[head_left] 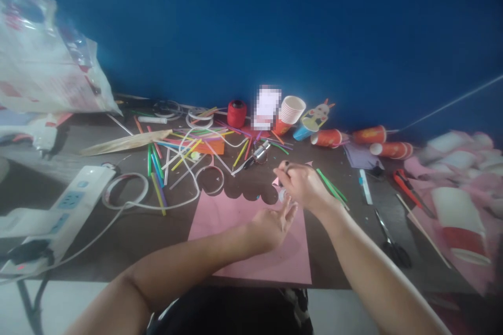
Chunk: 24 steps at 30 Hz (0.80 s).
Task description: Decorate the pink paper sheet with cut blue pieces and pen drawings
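Over the top right of a pink paper sheet with a scalloped far edge, my two hands meet. My left hand is turned palm up, its fingers together at a small pale round thing that I cannot make out. Just above, my right hand is closed with bent fingers; what it grips is mostly hidden. A bit of pink paper shows beside its fingertips. Beyond the hands lies a shiny metal tool with a dark end.
Coloured sticks, a tape roll and a white cable surround a power strip on the left. Paper cups stand at the back. Scissors, a red cutter and a cup lie right.
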Each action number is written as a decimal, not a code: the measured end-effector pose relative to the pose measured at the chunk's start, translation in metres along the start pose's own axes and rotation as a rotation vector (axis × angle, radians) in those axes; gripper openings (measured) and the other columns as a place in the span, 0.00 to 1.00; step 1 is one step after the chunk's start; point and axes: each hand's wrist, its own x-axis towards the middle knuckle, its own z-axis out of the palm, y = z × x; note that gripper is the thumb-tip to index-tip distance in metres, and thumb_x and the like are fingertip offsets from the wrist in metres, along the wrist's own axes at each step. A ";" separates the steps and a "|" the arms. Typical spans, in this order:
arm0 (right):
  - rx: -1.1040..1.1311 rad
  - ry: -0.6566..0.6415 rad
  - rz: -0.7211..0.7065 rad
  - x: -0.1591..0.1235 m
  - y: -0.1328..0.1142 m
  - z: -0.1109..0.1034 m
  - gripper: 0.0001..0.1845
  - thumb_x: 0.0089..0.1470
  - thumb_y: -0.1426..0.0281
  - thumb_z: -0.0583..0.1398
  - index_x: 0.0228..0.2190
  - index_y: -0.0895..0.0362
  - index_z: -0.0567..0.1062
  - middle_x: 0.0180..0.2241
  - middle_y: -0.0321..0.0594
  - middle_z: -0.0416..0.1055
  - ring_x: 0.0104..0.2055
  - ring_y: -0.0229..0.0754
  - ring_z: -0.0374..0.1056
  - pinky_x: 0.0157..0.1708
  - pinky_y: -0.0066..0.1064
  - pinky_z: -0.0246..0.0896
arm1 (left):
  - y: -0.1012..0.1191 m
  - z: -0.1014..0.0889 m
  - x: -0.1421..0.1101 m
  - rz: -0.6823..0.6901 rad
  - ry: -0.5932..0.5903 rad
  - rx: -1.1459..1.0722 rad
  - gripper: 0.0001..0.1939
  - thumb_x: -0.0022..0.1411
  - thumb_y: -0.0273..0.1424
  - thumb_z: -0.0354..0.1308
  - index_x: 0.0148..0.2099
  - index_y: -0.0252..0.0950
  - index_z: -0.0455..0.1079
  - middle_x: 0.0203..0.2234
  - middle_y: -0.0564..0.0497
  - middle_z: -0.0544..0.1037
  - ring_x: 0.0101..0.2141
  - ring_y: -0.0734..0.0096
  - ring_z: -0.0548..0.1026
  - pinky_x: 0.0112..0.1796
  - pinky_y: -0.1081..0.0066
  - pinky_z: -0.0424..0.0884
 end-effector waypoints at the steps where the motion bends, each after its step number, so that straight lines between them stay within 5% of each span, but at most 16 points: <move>1: 0.050 0.071 0.015 -0.007 0.003 -0.006 0.17 0.60 0.64 0.48 0.24 0.57 0.69 0.23 0.38 0.70 0.28 0.39 0.68 0.30 0.28 0.55 | -0.001 -0.002 0.001 0.001 -0.006 -0.002 0.41 0.52 0.24 0.48 0.66 0.30 0.36 0.62 0.30 0.42 0.31 0.63 0.74 0.19 0.69 0.58; 5: 0.288 0.405 0.201 -0.046 0.012 -0.012 0.15 0.59 0.64 0.50 0.26 0.57 0.69 0.20 0.35 0.67 0.22 0.36 0.64 0.26 0.27 0.55 | -0.007 -0.021 0.003 -0.018 -0.078 -0.048 0.44 0.50 0.23 0.46 0.66 0.26 0.29 0.61 0.29 0.46 0.29 0.63 0.74 0.21 0.68 0.61; 9: 0.682 0.734 0.469 -0.088 0.016 0.011 0.18 0.60 0.61 0.48 0.25 0.57 0.68 0.15 0.31 0.61 0.19 0.35 0.62 0.23 0.27 0.56 | -0.016 -0.039 0.000 -0.086 -0.076 -0.256 0.41 0.54 0.25 0.44 0.66 0.29 0.27 0.46 0.37 0.72 0.30 0.63 0.75 0.28 0.69 0.66; 14: 0.818 0.650 0.646 -0.115 0.013 0.041 0.17 0.59 0.60 0.50 0.26 0.57 0.68 0.15 0.31 0.64 0.19 0.36 0.64 0.25 0.28 0.57 | -0.022 -0.044 0.002 -0.149 -0.099 -0.303 0.45 0.49 0.19 0.46 0.65 0.31 0.26 0.43 0.38 0.74 0.34 0.61 0.76 0.35 0.66 0.68; 24: 0.831 0.527 0.580 -0.109 0.006 0.040 0.16 0.59 0.61 0.50 0.26 0.57 0.69 0.17 0.32 0.65 0.20 0.34 0.63 0.24 0.25 0.56 | -0.026 -0.043 0.004 -0.145 -0.091 -0.410 0.47 0.48 0.17 0.44 0.64 0.28 0.20 0.44 0.38 0.74 0.42 0.59 0.74 0.42 0.63 0.66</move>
